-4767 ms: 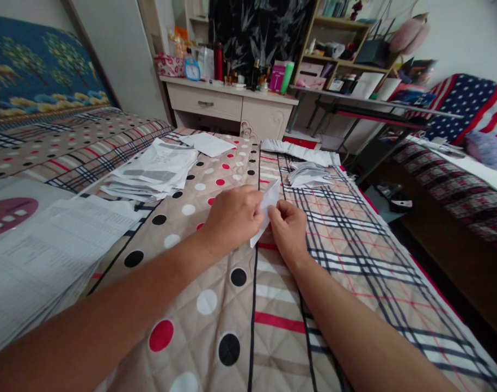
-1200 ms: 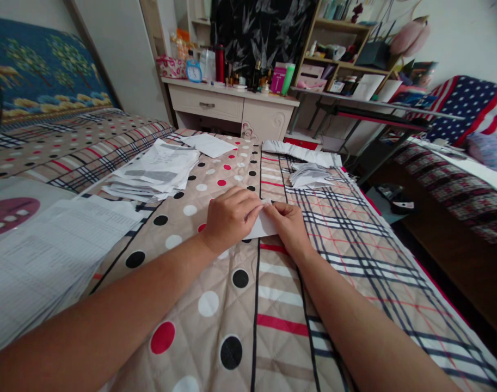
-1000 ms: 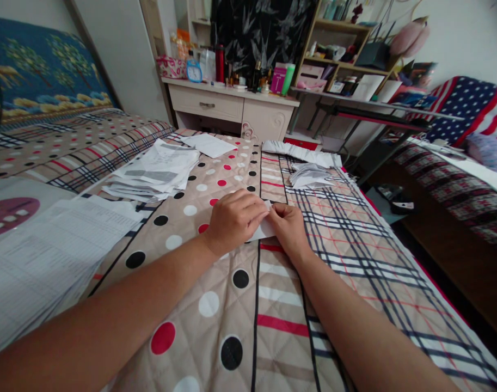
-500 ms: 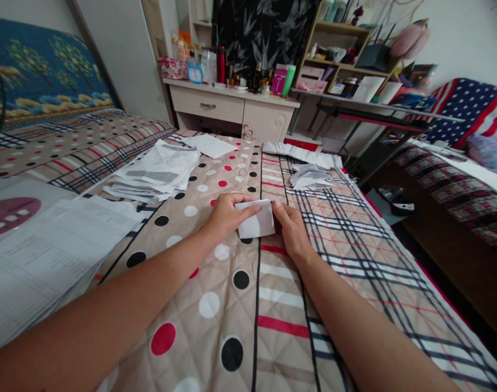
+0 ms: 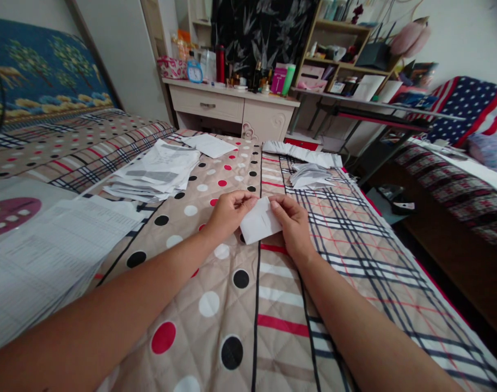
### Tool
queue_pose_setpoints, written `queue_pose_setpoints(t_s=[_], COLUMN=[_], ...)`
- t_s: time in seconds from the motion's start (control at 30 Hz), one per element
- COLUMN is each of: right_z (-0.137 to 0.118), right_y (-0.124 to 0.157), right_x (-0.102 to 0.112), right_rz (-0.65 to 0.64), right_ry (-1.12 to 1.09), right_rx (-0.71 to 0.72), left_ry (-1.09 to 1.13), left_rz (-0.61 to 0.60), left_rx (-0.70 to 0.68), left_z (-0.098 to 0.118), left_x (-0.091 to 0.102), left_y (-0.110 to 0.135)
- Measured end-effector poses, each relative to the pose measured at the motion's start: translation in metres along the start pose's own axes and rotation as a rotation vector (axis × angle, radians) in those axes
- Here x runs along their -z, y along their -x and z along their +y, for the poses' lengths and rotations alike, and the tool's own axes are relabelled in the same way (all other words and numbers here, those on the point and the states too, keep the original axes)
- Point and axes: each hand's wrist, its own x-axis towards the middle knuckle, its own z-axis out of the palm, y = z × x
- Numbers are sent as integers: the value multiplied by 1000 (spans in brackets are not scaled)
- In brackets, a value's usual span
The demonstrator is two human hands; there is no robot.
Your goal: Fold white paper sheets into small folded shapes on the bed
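A small folded sheet of white paper is held up just above the bedspread, between both hands. My left hand pinches its upper left corner between thumb and fingers. At the upper right edge, my right hand grips the same paper, thumb on the near face and fingers behind. The paper tilts, its lower left corner pointing toward me. The fingers behind it are partly hidden.
On the left lie a stack of loose papers, printed sheets and a single white sheet. Folded papers and a long pleated paper strip lie at the right back. A white dresser stands beyond the bed.
The folded paper has turned in my hands, its lower left corner swinging down and its right side rising. My right thumb has moved onto its near face; my left thumb has drawn back toward the corner.
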Motion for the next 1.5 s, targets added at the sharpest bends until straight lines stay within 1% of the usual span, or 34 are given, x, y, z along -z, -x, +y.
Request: queue_pose_setpoints(t_s=[0.1, 0.17, 0.27, 0.33, 0.37, 0.47, 0.6, 0.8, 1.07, 1.17, 1.23, 1.37, 1.43, 1.5], right_z=[0, 0, 1, 1, 1, 1, 0, -2, 2, 5, 6, 6, 6, 5], right_y=[-1, -1, 0, 0, 0, -1, -2, -1, -1, -2, -3, -3, -2, -2], right_x=[1, 0, -1, -1, -1, -2, -2, -3, -5, -4, -3, -1, -1, -1], right_rz=[-39, -44, -14, 35, 65, 139, 148, 135, 100, 98, 93, 96, 90, 81], right_ry=[-4, 0, 2, -3, -12, -36, -14, 4, 73, 90, 72, 31, 45, 62], right_rx=[7, -5, -79, -129, -147, -168, -196, -227, -206, -144, -109, -134, -144, -124], left_ry=[35, 23, -5, -64, -113, -278, -403, -440, -487, -478, -438, -263, -175, -118], left_rz=[35, 30, -78, -152, -166, -121, -74, -111, -89, -87, -89, -122, -110, -85], left_rx=[48, 54, 35, -30, -73, -180, -222, -284, -338, -319, -271, -127, -72, -22], left_z=[-3, -2, 1, 3, 3, 5, 8, 10, 7, 9, 11, 11, 8, 4], left_x=[1, 1, 0, -2, -3, -5, -7, -9, -11, -10, -9, -8, -8, -8], left_y=[-2, -1, 2, 5, 6, 9, 10, 13, 13, 13, 13, 11, 9, 7])
